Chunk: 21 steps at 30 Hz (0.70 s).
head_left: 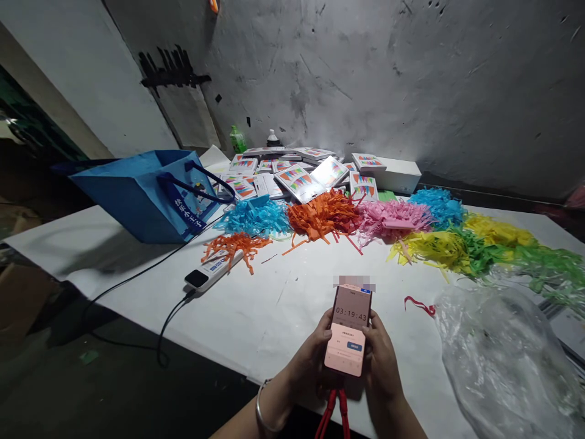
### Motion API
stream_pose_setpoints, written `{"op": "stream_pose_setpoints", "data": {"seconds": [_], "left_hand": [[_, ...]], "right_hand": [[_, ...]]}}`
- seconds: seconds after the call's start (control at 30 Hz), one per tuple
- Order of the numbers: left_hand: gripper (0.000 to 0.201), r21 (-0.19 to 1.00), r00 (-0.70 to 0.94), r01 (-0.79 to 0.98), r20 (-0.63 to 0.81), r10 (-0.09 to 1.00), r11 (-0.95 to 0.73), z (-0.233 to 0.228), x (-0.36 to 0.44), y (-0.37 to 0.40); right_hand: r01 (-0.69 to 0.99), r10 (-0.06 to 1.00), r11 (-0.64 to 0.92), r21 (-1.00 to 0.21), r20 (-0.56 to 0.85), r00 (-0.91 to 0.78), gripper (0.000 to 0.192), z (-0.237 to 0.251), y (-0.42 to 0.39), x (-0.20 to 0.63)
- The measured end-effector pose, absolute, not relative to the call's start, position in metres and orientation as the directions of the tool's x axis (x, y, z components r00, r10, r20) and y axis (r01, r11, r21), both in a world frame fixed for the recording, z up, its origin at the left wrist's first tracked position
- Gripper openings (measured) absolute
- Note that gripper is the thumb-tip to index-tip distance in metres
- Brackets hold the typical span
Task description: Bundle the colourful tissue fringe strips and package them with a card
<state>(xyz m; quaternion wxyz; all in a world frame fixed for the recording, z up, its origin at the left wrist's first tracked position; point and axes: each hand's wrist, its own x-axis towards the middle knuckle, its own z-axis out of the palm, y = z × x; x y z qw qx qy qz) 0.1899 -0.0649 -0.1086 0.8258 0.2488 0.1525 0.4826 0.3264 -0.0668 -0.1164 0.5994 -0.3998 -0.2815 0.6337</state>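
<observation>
Between my two hands I hold a smartphone (351,329) upright above the near edge of the white table. Its lit screen reads 03:19:43, with a pop-up panel and a blue button below. My left hand (311,353) wraps the phone's left side, the thumb at the screen edge; a silver bangle is on that wrist. My right hand (381,356) grips the right side, its thumb also by the screen. A red cord (337,414) hangs below the phone. The fingers behind the phone are hidden.
Piles of orange paper strips (322,216), pink strips (393,219) and other colours cross the white table (283,311). Behind lie several flat printed packs (299,182). A blue bag (137,195) and a cabled white device (212,271) are left; clear plastic (507,360) is right.
</observation>
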Motion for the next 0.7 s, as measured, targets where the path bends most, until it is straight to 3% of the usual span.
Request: {"op": "stream_pose_setpoints", "data": {"seconds": [0.33,0.7], "left_hand": [[0.049,0.580,0.510,-0.701,-0.001,0.860,0.416,-0.110,0.190,-0.062],[0.045,0.589,0.493,-0.709,0.023,0.870,0.386,-0.115,0.192,-0.059]], "right_hand": [[-0.481,0.992,-0.111,-0.870,-0.128,0.003,0.058,-0.126,-0.063,0.331],[-0.430,0.995,-0.096,-0.898,-0.103,-0.007,0.056,-0.132,-0.063,0.330]]}}
